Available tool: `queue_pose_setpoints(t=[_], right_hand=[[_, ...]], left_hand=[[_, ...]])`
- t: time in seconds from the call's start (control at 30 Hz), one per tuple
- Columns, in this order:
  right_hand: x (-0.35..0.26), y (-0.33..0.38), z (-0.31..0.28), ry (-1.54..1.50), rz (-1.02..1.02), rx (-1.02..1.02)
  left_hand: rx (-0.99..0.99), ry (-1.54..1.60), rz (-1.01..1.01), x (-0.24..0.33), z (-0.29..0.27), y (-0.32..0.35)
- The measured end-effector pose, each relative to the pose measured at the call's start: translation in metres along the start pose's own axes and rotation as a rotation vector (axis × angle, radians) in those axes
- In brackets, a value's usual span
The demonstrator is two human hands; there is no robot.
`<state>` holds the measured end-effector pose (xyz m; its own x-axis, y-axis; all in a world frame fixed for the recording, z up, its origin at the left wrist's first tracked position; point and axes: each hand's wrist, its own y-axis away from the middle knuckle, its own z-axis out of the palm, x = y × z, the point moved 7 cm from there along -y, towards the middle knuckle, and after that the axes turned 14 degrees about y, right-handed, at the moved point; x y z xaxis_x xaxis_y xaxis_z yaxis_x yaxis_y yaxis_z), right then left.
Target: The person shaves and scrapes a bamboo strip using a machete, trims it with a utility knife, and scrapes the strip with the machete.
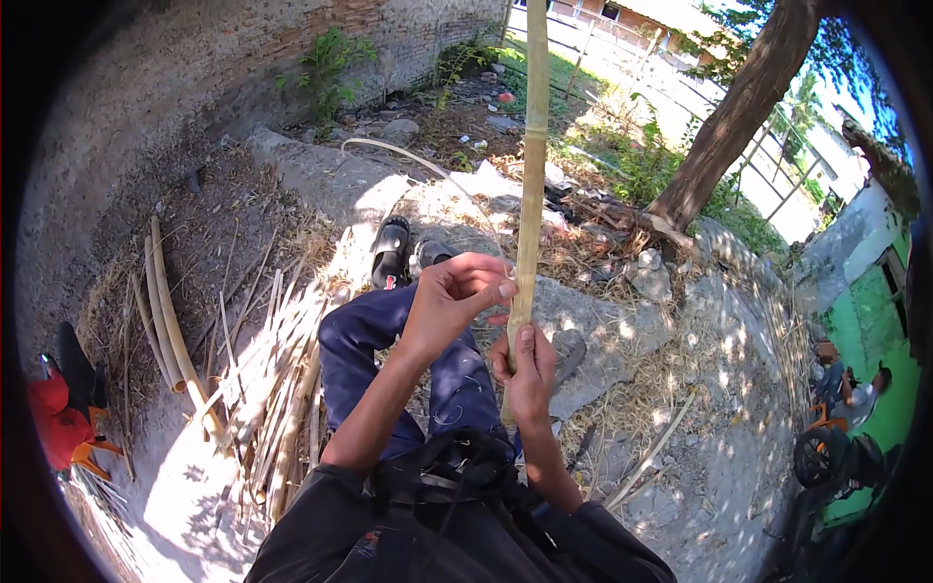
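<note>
A long, pale green-yellow bamboo slat (534,175) stands nearly upright in front of me. My right hand (530,377) is closed around its lower part, thumb on the near face. My left hand (457,303) is beside the slat, just above the right hand, with thumb and fingers pinched at its left edge. A thin curved bamboo strip (408,156) arcs from the upper left down to these fingertips. The exact grip on it is partly hidden by the fingers.
Split bamboo pieces (282,389) and thicker bamboo poles (167,301) lie on the ground at left. A tree trunk (743,107) leans at upper right. A rough wall (194,87) stands behind. Seated people (860,398) and a motorcycle (826,457) are far right; a person in red (53,413) sits far left.
</note>
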<state>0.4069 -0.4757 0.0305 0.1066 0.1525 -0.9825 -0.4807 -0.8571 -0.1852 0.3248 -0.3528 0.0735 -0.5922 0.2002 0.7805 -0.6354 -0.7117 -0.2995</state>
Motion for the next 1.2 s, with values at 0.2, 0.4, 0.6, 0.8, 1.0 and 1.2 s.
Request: queue_pose_setpoints(t=[0.2,0.4,0.6,0.8,1.0,1.2], right_hand=[[0.004,0.0,-0.026,0.076,-0.113,0.102],[0.051,0.004,-0.064,0.136,-0.082,0.128],[0.049,0.01,-0.059,0.176,-0.131,0.099],[0.068,0.014,-0.065,0.333,-0.148,0.116],[0.081,0.016,-0.084,0.299,-0.006,0.171],[0.075,0.011,-0.101,0.384,-0.057,0.305]], left_hand=[[0.039,-0.196,0.163,0.023,0.014,0.024],[-0.132,-0.632,0.329,0.09,0.046,0.008],[-0.118,-0.329,0.158,0.114,0.033,-0.111],[-0.152,-0.177,0.051,0.1,0.069,-0.145],[-0.251,0.225,-0.019,0.096,0.06,-0.141],[-0.336,0.364,-0.088,0.102,0.065,-0.131]])
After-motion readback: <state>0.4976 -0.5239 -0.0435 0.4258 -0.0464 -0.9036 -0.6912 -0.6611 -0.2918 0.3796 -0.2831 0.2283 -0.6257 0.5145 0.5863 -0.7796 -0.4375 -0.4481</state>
